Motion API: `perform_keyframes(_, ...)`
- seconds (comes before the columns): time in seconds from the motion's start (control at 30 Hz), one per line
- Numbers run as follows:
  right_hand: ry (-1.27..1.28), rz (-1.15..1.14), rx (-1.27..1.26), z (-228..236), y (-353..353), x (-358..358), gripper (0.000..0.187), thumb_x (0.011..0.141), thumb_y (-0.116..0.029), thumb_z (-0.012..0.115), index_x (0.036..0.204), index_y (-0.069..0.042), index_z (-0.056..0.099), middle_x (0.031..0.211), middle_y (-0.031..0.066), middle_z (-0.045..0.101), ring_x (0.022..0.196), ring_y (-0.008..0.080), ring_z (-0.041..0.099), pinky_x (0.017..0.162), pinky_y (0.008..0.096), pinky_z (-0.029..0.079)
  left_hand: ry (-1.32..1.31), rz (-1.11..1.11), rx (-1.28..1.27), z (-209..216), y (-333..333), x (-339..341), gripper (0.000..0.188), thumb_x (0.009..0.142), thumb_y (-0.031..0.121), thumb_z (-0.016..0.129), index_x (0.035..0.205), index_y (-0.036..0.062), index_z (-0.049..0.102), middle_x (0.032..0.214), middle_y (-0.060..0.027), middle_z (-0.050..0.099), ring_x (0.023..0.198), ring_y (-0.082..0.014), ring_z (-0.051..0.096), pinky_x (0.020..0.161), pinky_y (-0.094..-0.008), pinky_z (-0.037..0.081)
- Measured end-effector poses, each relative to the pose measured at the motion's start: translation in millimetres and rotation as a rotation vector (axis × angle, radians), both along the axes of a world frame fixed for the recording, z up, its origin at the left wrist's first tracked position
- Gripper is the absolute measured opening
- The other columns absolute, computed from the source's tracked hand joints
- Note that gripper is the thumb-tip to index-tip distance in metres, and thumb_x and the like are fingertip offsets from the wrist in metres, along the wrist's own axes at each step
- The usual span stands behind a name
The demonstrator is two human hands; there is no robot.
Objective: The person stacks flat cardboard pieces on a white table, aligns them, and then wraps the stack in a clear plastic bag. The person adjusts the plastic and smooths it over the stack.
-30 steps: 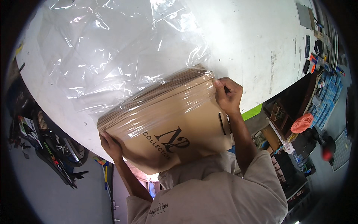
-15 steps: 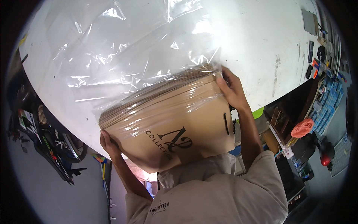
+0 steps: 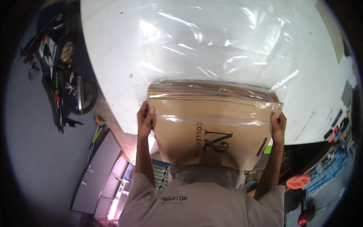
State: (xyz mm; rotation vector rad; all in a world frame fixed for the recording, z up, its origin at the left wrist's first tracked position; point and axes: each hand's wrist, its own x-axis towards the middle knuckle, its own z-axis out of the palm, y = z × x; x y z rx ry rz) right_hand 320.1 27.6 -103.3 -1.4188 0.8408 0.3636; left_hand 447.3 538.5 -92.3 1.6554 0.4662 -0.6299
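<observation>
A thick stack of brown paper bags (image 3: 181, 140) with dark print and a dark cord handle stands tilted between my two hands, close to my chest. Clear plastic wrap (image 3: 211, 45) covers the upper part of the stack and spreads over the table beyond it. My left hand (image 3: 145, 118) grips the stack's left edge, thumb on the front face. At the opposite edge, near the upper right corner, my right hand (image 3: 278, 123) holds on in the same manner. The fingers behind the stack are partly hidden.
The white table (image 3: 113, 68) reaches away under the plastic. A motorbike (image 3: 56, 83) stands at the left, beyond the table's edge. Tools (image 3: 338, 134) lie along the table's right side. An orange-red plastic bag (image 3: 298, 181) sits at the lower right, by blue-patterned packs (image 3: 332, 170).
The stack has turned from slanting to nearly level across the view and shifted right. Both hands have moved with it, keeping hold. The view itself has also turned.
</observation>
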Motion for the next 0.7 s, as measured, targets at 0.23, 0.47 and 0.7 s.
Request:
perform_keyframes(0.23,0.096,0.053,0.066,2,-11,26,0.063,0.098,-0.036,0.063,0.139,0.009,0.048,0.13,0.0172,0.06,0.121,0.0243,0.055,0.105,0.0378,0.041,0.019,-0.009,-0.132,2,-27,46,0.053,0.104,0.029,0.057,0.145,-0.0035,0.046,0.132,-0.0106,0.062,0.117,-0.0166,0.057,0.102,-0.0322,0.044)
perform_keyframes(0.47,0.007,0.049,-0.134,-2,8,36,0.059,0.1,-0.041,0.062,0.131,0.008,0.055,0.123,0.0147,0.064,0.111,0.02,0.06,0.099,0.0347,0.046,0.08,0.028,0.115,-12,-7,17,0.036,0.107,0.024,0.053,0.126,-0.0053,0.064,0.103,-0.0032,0.069,0.094,-0.0066,0.058,0.085,-0.0238,0.047)
perform_keyframes(0.7,0.027,0.102,-0.073,-13,-13,13,0.065,0.097,-0.04,0.066,0.137,0.008,0.048,0.132,0.0147,0.058,0.119,0.0216,0.055,0.106,0.0369,0.041,0.042,0.05,-0.071,7,-14,9,0.041,0.108,0.021,0.048,0.139,-0.0051,0.054,0.111,-0.0011,0.065,0.1,-0.0072,0.054,0.091,-0.024,0.044)
